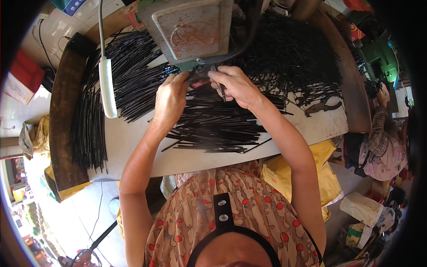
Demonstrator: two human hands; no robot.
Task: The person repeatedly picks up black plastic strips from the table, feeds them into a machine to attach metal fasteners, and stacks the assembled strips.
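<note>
Both of my hands are raised to the base of a grey metal machine (pixel 191 33) with a worn, rust-marked front panel. My left hand (pixel 170 100) is closed, its fingertips pinching a thin black rod (pixel 193 71) at the machine's working point. My right hand (pixel 235 86) is curled just right of that point, with a short length of black rod (pixel 223 92) showing under its fingers. Thumb and forefinger of this hand meet at the machine; what lies between them is too small to make out. Below the hands lies a loose pile of black rods (pixel 218 129).
More black rods (pixel 138 89) cover the table's left, and a dense heap (pixel 289 58) fills the right. Pliers (pixel 322 107) lie near the right edge. A white lamp (pixel 106 86) hangs at left. Wooden boards (pixel 66 111) border the white tabletop (pixel 129 142). Another person (pixel 384 151) works at far right.
</note>
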